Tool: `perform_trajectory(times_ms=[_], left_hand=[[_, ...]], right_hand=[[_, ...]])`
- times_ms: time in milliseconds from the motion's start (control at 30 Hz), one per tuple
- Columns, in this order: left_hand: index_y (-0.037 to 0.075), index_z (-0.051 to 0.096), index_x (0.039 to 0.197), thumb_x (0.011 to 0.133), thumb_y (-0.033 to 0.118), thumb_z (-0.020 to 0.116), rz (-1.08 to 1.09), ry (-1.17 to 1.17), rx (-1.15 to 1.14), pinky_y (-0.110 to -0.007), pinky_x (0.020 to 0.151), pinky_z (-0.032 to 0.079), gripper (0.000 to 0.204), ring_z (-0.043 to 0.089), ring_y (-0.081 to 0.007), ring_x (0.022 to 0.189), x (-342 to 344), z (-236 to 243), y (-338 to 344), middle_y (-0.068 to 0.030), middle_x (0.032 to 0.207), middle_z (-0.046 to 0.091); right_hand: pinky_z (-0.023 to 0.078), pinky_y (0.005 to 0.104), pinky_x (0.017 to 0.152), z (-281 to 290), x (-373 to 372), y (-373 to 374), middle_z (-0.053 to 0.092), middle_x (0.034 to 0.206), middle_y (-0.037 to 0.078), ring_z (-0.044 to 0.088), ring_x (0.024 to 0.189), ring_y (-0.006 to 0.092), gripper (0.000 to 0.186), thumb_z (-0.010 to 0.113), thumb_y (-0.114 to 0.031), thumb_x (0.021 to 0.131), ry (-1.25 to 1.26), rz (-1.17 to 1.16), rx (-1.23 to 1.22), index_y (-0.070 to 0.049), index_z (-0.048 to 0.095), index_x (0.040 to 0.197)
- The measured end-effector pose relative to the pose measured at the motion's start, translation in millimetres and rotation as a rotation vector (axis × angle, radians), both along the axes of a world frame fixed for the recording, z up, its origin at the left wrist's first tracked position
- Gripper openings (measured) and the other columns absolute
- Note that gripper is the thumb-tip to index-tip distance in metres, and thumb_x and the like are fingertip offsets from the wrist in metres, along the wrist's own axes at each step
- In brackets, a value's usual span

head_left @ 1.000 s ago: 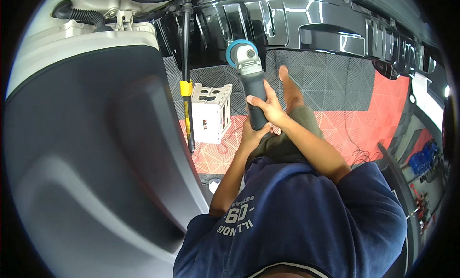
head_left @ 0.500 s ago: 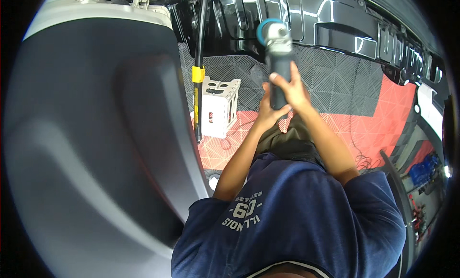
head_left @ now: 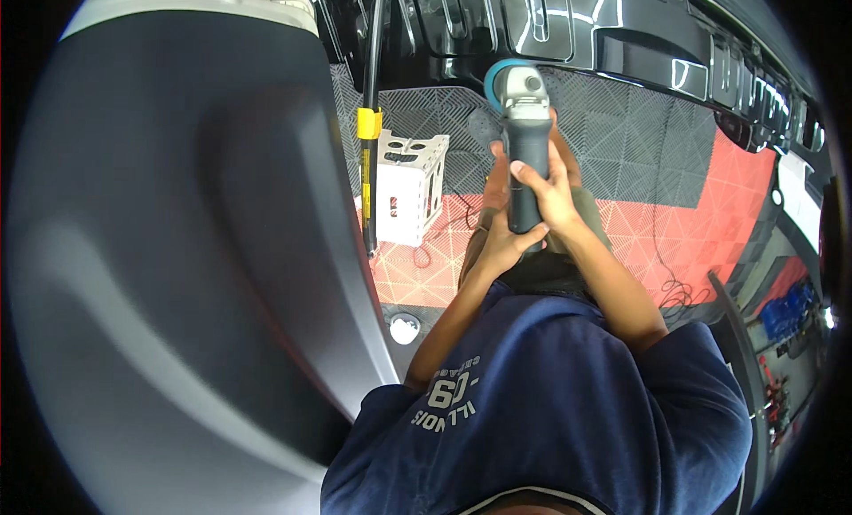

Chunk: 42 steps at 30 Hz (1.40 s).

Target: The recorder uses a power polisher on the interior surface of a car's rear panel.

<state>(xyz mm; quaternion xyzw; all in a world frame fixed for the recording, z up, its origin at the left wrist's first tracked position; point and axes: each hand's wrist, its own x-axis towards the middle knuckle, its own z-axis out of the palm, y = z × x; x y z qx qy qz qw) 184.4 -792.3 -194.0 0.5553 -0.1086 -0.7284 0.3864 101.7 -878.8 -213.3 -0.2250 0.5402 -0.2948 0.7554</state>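
An angle polisher (head_left: 529,146) with a dark grey body, a silver head and a blue-edged round pad (head_left: 493,82) is held in front of me, pad end pointing away. My right hand (head_left: 552,194) is closed round the middle of its body. Closed on the rear end of the same polisher is my left hand (head_left: 513,244), nearer to me. The pad's face is hidden under the head. A glossy black ribbed panel (head_left: 612,31) lies just beyond the pad; whether they touch I cannot tell.
On the left stands a large matte dark car panel (head_left: 133,204). Beside it a black strut (head_left: 374,49) with a yellow band runs past a white step stool (head_left: 413,191). Grey and red tiles (head_left: 635,240) cover the floor, with a dark cable (head_left: 679,293) at right.
Both hands have drawn the polisher back toward my body and slightly right. Its pad now sits farther back from the black panel. The grip of both hands is kept.
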Motion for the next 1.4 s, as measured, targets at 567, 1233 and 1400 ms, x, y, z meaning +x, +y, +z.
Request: perform_trajectory(times_ms=[567,1233,1400], left_hand=[[-0.004,0.048,0.121,0.078,0.012,0.072,-0.116,0.026,-0.076,-0.029,0.064,0.056,0.051,0.065,-0.0166,0.074,-2,-5,-20,-0.0114,0.096,0.062],[0.002,0.022,0.145,0.067,0.035,0.086,0.188,0.089,-0.141,-0.037,0.104,0.039,0.106,0.043,-0.0234,0.128,-65,-105,69,-0.0103,0.138,0.039],[0.005,0.013,0.149,0.064,0.032,0.087,0.196,0.193,-0.108,-0.038,0.110,0.033,0.115,0.035,-0.0232,0.134,-87,-93,70,-0.0087,0.142,0.035]], right_hand=[[0.052,0.0267,0.060,6,-17,-11,0.059,0.093,0.008,0.061,0.073,0.0148,0.051,0.067,-0.010,0.084,-0.008,-0.099,0.001,-0.005,0.041,0.127],[0.045,0.0344,0.095,-48,-49,42,0.056,0.121,0.019,0.057,0.111,0.0269,0.084,0.080,-0.015,0.072,0.341,0.407,-0.461,0.003,0.032,0.139],[0.050,0.0339,0.086,-41,-70,44,0.064,0.106,0.015,0.064,0.097,0.0249,0.083,0.078,-0.014,0.074,0.284,0.461,-0.399,0.002,0.031,0.140]])
